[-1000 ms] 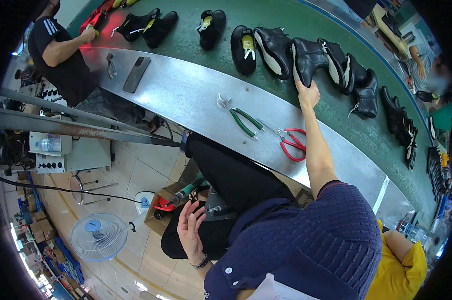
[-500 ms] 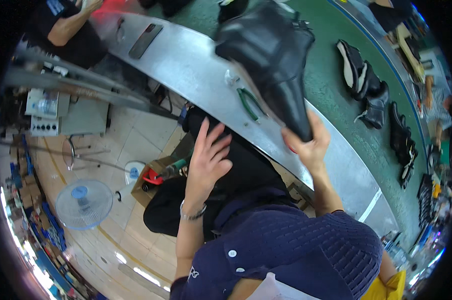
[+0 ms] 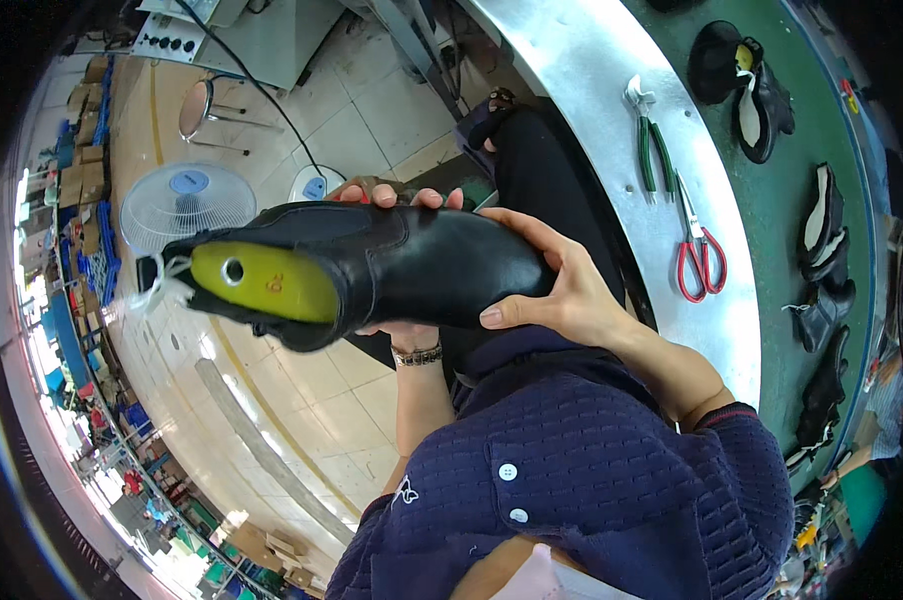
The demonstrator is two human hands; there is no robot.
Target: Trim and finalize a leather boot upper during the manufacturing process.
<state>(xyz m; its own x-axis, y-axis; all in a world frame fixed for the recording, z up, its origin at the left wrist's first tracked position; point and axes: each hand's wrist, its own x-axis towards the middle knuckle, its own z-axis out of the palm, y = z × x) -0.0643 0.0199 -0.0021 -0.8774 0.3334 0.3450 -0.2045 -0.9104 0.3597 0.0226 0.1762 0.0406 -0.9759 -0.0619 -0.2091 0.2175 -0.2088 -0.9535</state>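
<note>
A black leather shoe upper (image 3: 442, 262) lies sideways between my two hands, stretched over a yellow-green shoe last (image 3: 290, 288) that shows in its opening. Its toe end points right, and a white lace (image 3: 167, 284) is tied at the left end. My right hand (image 3: 572, 295) grips the toe, with the thumb in front and the fingers over the upper edge. My left hand (image 3: 382, 195) clasps the shoe from behind around its middle. Only its fingertips above and part of the palm by the wrist are visible.
On the metal table (image 3: 592, 60) to the right lie green-handled pliers (image 3: 655, 150) and red-handled scissors (image 3: 699, 245). Beyond runs a green belt (image 3: 772, 200) carrying several black shoes (image 3: 825, 225). A fan (image 3: 187, 205) and a stool (image 3: 197, 110) stand on the floor at left.
The shoe has come from over the table at the right to in front of me and turned sideways. My left hand, empty and spread before, now holds it too. My view has turned.
</note>
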